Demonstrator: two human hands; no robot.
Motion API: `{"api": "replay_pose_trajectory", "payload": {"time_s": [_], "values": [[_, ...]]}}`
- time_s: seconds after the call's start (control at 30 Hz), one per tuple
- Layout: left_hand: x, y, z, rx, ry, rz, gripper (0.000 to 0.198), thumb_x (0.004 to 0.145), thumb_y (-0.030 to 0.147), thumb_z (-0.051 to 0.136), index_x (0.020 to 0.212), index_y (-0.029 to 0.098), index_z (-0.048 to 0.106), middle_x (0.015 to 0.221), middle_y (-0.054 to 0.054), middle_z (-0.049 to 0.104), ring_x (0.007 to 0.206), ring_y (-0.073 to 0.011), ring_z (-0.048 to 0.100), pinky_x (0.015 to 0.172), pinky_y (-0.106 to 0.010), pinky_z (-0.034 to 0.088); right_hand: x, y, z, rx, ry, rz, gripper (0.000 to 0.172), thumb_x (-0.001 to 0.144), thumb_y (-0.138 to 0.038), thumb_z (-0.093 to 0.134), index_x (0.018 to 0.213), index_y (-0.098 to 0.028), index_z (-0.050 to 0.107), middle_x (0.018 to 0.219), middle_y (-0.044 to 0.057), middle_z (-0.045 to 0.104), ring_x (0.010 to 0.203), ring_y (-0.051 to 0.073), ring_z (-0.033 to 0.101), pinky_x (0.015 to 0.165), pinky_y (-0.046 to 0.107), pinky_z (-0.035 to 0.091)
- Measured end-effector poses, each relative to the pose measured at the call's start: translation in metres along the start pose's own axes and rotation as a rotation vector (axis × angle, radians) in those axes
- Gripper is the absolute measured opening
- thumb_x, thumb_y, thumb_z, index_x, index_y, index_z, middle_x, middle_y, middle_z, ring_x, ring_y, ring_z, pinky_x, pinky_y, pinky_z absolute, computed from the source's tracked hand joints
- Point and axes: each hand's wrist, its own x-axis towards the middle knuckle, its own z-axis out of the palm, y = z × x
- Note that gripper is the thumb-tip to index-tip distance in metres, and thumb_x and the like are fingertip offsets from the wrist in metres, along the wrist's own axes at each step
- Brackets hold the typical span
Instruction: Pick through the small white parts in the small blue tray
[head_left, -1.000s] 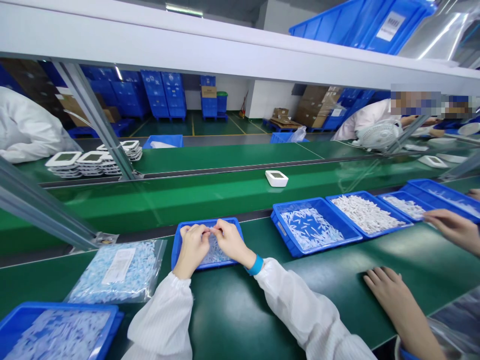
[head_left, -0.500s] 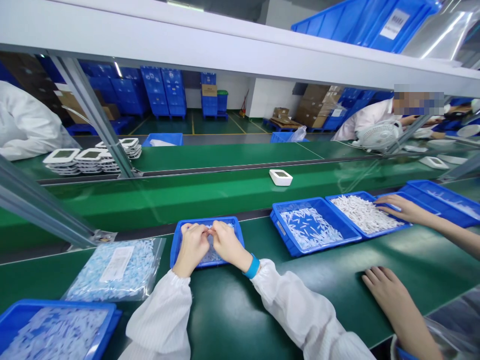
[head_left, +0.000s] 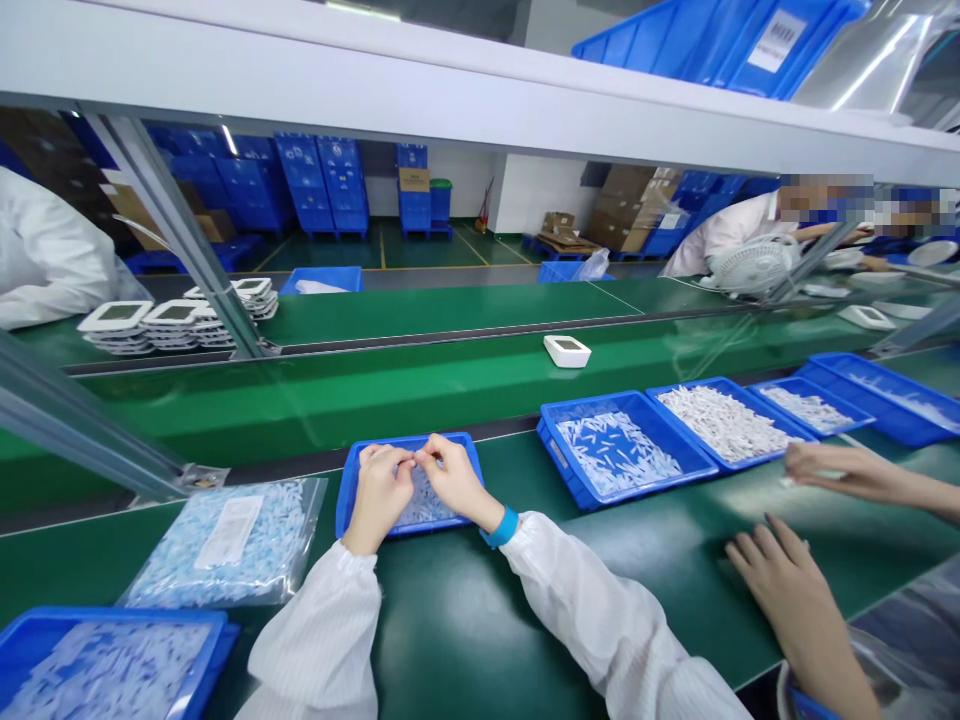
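Observation:
My left hand (head_left: 382, 492) and my right hand (head_left: 454, 478) meet above a small blue tray (head_left: 346, 500). Fingertips of both are pinched close together; whatever lies between them is too small to make out. Beneath them, small clear and whitish pieces (head_left: 427, 505) cover the tray's floor. A blue band circles my right wrist. To the left lies a clear plastic bag (head_left: 289, 540) of pale blue pieces with a white label. Nearer on that side is another blue tray (head_left: 217, 650) of thin translucent pieces.
Right of me, blue trays (head_left: 559, 470) hold small white pieces. A co-worker's hands (head_left: 795, 590) are over the bench at right. A white device (head_left: 567, 350) sits on the green belt (head_left: 420, 378). Metal posts (head_left: 172, 230) and an overhead shelf (head_left: 450, 90) frame the bench.
My hands stay pinched together over the tray, with little movement. The co-worker's far hand has moved from the tray of white pieces to above the bench, holding a small white piece.

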Motion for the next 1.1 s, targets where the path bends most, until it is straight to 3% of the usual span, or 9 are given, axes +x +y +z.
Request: {"api": "replay_pose_trajectory", "payload": {"time_s": [0.33,0.6,0.73,0.9,1.1], "values": [[0.001,0.002,-0.002,-0.001,-0.01,0.048,0.02,0.086,0.022,0.047,0.078,0.021,0.066,0.082,-0.002,0.071,0.079,-0.017,0.061,0.084,-0.037,0.037,0.003,0.009,0.001,0.122,0.079,0.065,0.02,0.086,-0.029,0.052,0.068,-0.019,0.051,0.064,-0.001,0.055,0.062,0.013,0.051,0.059,0.024,0.038],[-0.003,-0.004,0.003,0.052,0.01,0.13,0.025,0.083,0.011,0.042,0.074,0.018,0.065,0.073,-0.003,0.068,0.07,-0.0161,0.058,0.083,-0.037,0.038,-0.006,-0.001,0.004,-0.273,0.045,-0.163,0.017,0.087,-0.014,0.039,0.071,-0.019,0.046,0.072,0.004,0.057,0.07,0.017,0.052,0.065,0.027,0.037],[-0.004,-0.006,0.005,0.085,-0.01,0.177,0.028,0.081,0.006,0.04,0.073,0.018,0.064,0.069,-0.003,0.067,0.067,-0.0164,0.055,0.083,-0.038,0.039,-0.006,0.002,0.007,-0.34,0.02,-0.18,0.017,0.085,-0.011,0.037,0.072,-0.019,0.044,0.073,0.005,0.055,0.071,0.018,0.051,0.065,0.027,0.036],[-0.003,-0.006,0.004,0.074,0.026,0.17,0.028,0.081,0.007,0.041,0.069,0.018,0.065,0.063,-0.002,0.063,0.065,-0.017,0.054,0.079,-0.035,0.042,-0.001,0.004,0.005,-0.153,-0.041,-0.034,0.019,0.086,-0.018,0.045,0.066,-0.019,0.045,0.064,0.0,0.053,0.06,0.013,0.047,0.059,0.024,0.034],[-0.001,-0.003,0.003,0.04,0.068,0.135,0.023,0.086,0.015,0.045,0.079,0.019,0.067,0.073,-0.003,0.068,0.071,-0.0167,0.058,0.082,-0.036,0.04,0.008,0.015,0.008,0.333,0.004,0.12,0.027,0.081,-0.04,0.057,0.067,-0.018,0.05,0.061,-0.001,0.054,0.057,0.012,0.049,0.057,0.024,0.038]]}}
